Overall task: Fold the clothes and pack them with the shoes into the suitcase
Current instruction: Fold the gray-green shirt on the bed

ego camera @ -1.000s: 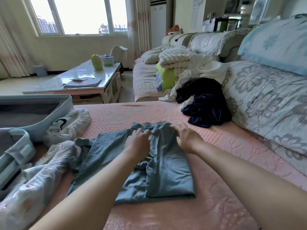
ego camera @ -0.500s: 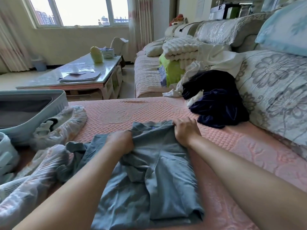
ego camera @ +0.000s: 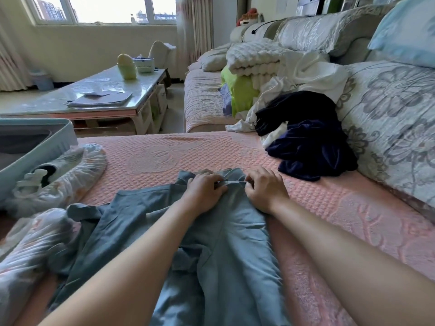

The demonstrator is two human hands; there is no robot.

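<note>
- Head view: one grey-blue cotton garment (ego camera: 226,243), creased, spread on pink quilted sofa cover (ego camera: 164,156), centre foreground.
- Two hands: left hand (ego camera: 204,191), right hand (ego camera: 266,189), fingers curled, pinching its far hem.
- Two crinkled plastic wraps (ego camera: 77,170), left; white shoe (ego camera: 30,182) inside far one.
- One pale-blue hard-shell suitcase (ego camera: 35,147), open.
- One navy velvet garment (ego camera: 313,147), heaped.

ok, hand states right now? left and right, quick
Left hand: closed, pinching the far edge of the grey-blue garment.
Right hand: closed, pinching the same edge of that garment.
</note>
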